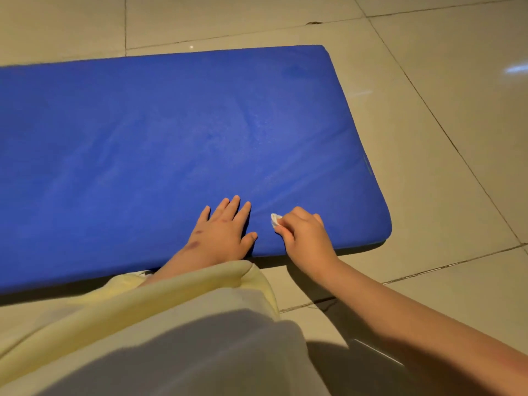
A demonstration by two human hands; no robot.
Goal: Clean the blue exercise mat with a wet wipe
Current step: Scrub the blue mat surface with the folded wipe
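The blue exercise mat (171,132) lies flat on the tiled floor, its right end with rounded corners in view and its left end running out of frame. My left hand (221,234) rests flat on the mat near its front edge, fingers spread. Just to its right, my right hand (303,234) holds a small folded white wet wipe (275,220) in curled fingers, against the mat surface near the front edge. Faint streaks show on the mat above the hands.
Beige floor tiles (443,138) with dark grout lines surround the mat. My pale yellow sleeve and clothing (171,324) fill the lower left of the view, covering the mat's front edge there.
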